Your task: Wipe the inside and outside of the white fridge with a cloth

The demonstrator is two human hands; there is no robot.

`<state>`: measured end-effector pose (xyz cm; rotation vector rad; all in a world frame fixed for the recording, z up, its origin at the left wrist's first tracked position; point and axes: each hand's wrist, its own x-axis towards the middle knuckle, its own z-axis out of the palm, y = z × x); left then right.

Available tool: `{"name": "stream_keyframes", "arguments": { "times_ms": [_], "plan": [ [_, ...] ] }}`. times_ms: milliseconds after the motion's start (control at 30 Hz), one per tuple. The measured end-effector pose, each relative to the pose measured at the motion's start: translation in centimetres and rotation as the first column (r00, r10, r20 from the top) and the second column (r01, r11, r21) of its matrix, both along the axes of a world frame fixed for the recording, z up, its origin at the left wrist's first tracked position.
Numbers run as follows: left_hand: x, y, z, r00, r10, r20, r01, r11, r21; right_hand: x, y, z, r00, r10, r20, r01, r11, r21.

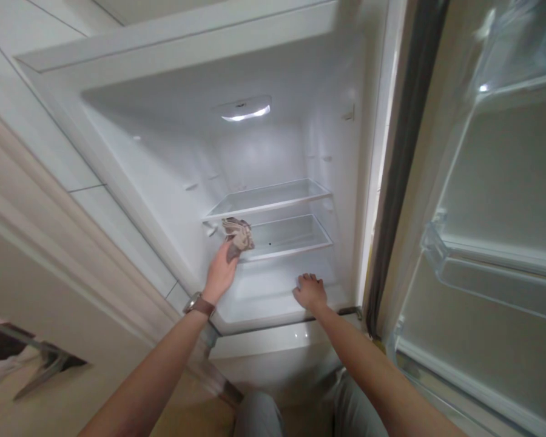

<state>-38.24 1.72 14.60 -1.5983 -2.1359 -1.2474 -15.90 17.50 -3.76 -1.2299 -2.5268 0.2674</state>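
I face an open white fridge (131, 164) with bare glass shelves. My left hand (221, 270), with a watch on its wrist, is closed on a crumpled grey-brown cloth (239, 232) and holds it against the front left corner of the lower glass shelf (291, 243). My right hand (309, 291) rests on the fridge's bottom ledge (264, 309), fingers curled down onto the surface, with nothing visible in it. An upper glass shelf (273, 197) sits above the cloth.
The fridge door (495, 230) stands open at the right with bare door racks. An interior lamp (244, 110) glows on the ceiling. A closed white drawer front (273, 355) lies below the ledge. A beige wall is at the left.
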Motion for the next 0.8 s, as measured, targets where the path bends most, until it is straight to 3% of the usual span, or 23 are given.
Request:
{"name": "stream_keyframes", "arguments": {
  "times_ms": [33, 100, 200, 267, 367, 467, 633, 800],
  "plan": [
    [0.0, 1.1, -0.4, 0.996, -0.045, -0.073, 0.034, 0.989, -0.145, 0.0, 0.0, 0.0, 1.000, -0.002, 0.005, 0.002, 1.000, -0.003],
    [0.2, 3.1, -1.3, 0.984, -0.071, -0.165, -0.006, 0.906, -0.423, 0.0, 0.0, 0.1, 1.000, -0.005, 0.016, 0.005, 1.000, -0.010],
    [0.9, 5.2, -2.2, 0.971, -0.017, -0.239, -0.140, 0.770, -0.623, 0.0, 0.0, 0.1, 1.000, -0.003, 0.020, 0.004, 1.000, -0.010],
    [1.2, 5.7, -2.6, 0.957, -0.012, -0.291, -0.183, 0.750, -0.636, -0.1, 0.0, 0.0, 1.000, -0.004, 0.015, 0.004, 1.000, -0.011],
    [1.0, 5.8, -2.8, 0.932, -0.052, -0.358, -0.188, 0.776, -0.602, -0.1, 0.0, -0.1, 1.000, -0.006, 0.010, 0.006, 1.000, -0.011],
    [0.1, 5.6, -2.7, 0.935, -0.097, -0.342, -0.134, 0.796, -0.591, 0.0, 0.0, -0.1, 1.000, 0.000, 0.005, 0.000, 1.000, 0.000],
    [-1.0, 5.9, -1.7, 0.936, -0.226, -0.270, 0.001, 0.769, -0.640, 0.1, -0.2, 0.2, 1.000, -0.005, 0.022, 0.005, 1.000, -0.005],
    [-1.5, 7.0, -1.5, 0.913, -0.282, -0.296, 0.022, 0.757, -0.653, 0.3, -0.4, 0.7, 0.999, -0.002, 0.050, 0.003, 1.000, -0.022]
  ]
}}
